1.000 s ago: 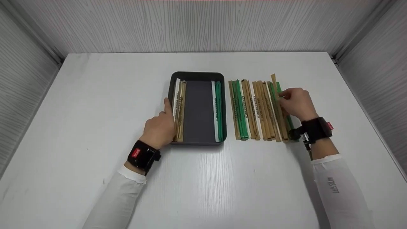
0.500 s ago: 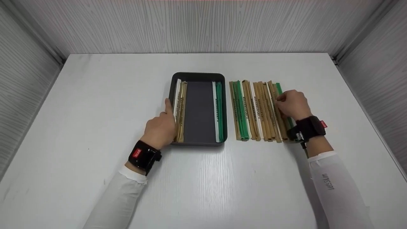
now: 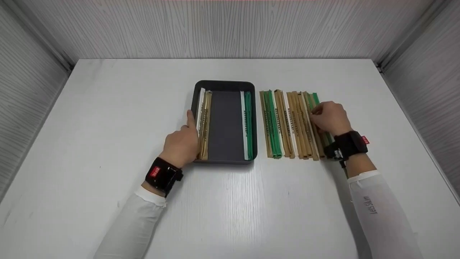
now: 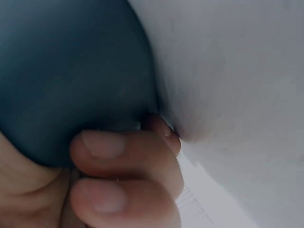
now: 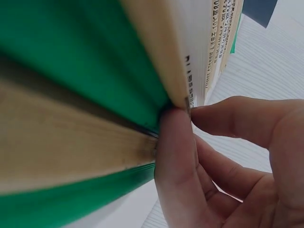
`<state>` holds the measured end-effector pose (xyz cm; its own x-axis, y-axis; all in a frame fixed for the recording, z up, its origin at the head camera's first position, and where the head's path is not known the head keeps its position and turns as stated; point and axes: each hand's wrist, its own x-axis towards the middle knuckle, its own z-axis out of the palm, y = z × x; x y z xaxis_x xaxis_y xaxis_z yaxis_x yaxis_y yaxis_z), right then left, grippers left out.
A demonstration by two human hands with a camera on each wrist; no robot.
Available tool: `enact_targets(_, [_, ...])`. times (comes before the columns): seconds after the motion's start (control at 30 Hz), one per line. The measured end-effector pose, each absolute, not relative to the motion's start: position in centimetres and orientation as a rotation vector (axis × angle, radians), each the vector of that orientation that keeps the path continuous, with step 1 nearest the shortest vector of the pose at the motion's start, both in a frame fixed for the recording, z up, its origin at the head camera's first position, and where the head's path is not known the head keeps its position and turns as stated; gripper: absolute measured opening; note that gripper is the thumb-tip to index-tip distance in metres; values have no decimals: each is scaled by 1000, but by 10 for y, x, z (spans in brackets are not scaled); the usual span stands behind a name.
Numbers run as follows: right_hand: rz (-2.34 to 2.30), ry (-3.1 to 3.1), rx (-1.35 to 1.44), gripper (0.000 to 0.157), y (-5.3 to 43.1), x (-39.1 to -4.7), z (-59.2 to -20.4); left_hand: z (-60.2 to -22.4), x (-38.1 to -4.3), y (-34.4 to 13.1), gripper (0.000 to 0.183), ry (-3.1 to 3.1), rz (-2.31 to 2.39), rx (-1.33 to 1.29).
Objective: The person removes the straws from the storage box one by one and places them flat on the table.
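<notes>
- Evidently, the left hand grips the left side of a dark grey rectangular tray, just to its right.
- The right hand pinches a long, narrow brown paper packet.
- Left of the right hand, brown, green and white packets lie on the white worktop.

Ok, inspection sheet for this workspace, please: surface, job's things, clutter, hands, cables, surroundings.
Surface: white table, small marks
Job's things: dark tray, white and brown packets along its left, white and green packets along its right; mixed packet row to its right
Clutter: nothing seen
Hands: left hand grips the tray's left side; right hand apparently pinches a brown packet near the row's right end
Cables: short dark lead at right wrist, apparently
Surroundings: grey wood-grain panels
</notes>
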<state>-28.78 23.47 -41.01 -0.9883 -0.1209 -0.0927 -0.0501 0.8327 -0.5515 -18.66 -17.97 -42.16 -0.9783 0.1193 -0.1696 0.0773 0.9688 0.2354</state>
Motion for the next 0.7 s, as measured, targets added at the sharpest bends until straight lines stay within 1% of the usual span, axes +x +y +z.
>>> enact_targets(0.23, [-858, 2874, -122, 36, 235, -287, -408, -422, -189, -179, 91, 2917, 349, 126])
enact_targets(0.4, [-814, 2950, -155, 38, 228, -284, -395, -422, -189, -179, 92, 2914, 343, 130])
enact_targets(0.53, [-848, 2993, -212, 36, 210, -280, -378, -422, -189, -180, 93, 2913, 355, 129])
enact_targets(0.7, [-932, 2996, -290, 33, 171, -279, -358, -421, -189, -179, 94, 2908, 346, 125])
